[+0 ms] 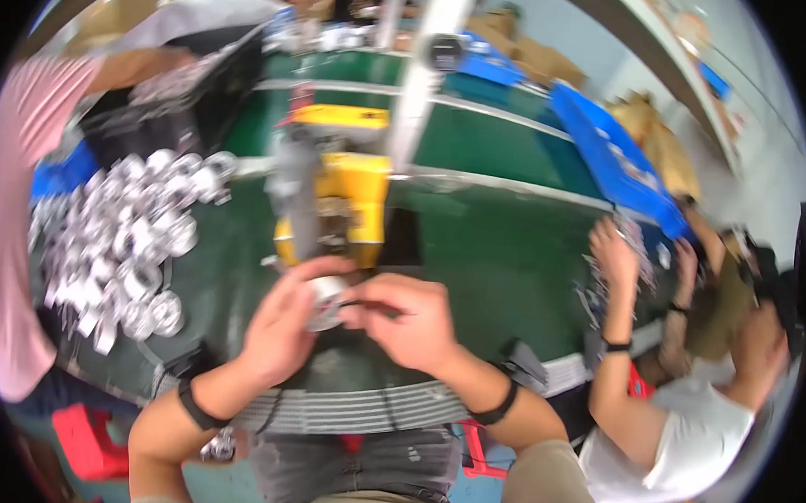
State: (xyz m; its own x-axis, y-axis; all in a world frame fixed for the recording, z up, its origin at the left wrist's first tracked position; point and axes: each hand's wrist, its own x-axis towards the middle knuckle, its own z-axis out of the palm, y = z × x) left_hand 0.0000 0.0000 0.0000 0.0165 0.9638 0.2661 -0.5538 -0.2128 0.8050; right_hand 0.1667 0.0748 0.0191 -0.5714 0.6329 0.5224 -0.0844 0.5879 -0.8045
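Note:
My left hand (280,325) is closed around a small white round part (326,295) with a shiny rim, held just above the table edge. Close against its right side, my right hand (411,322) pinches something small and dark, too blurred to name, at the part's face. Directly beyond both hands stands a yellow and grey bench machine (363,182). To the left, a large heap of similar white round parts (138,235) with silvery rims lies on the green table (484,246).
A person in a pink top (23,208) reaches into a black crate (147,132) at left. On the right, a co-worker in a white shirt (682,443) handles small parts beside a blue tray (614,157). A white post (432,91) rises behind the machine. A red stool (89,440) stands lower left.

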